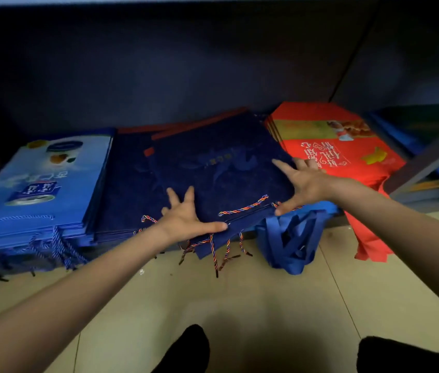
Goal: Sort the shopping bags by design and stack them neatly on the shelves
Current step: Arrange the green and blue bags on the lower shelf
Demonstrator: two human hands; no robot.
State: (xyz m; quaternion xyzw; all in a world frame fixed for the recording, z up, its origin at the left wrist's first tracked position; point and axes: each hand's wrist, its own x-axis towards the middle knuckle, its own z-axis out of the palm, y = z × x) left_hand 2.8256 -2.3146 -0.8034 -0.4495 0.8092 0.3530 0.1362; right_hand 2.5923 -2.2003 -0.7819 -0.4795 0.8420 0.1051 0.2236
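Both bare forearms reach forward and slightly inward from the lower corners of the view. The left hand lies palm down with fingers spread and straight, thumb stretched out to the right. The right hand is also palm down, fingers splayed forward, thumb angled down and back toward the body.

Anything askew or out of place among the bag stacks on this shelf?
Yes. The top navy bag lies rotated against the navy stack below, its near corner overhanging the shelf edge; both hands rest flat on it. Loose blue strap handles and a red bag's handles droop onto the floor.
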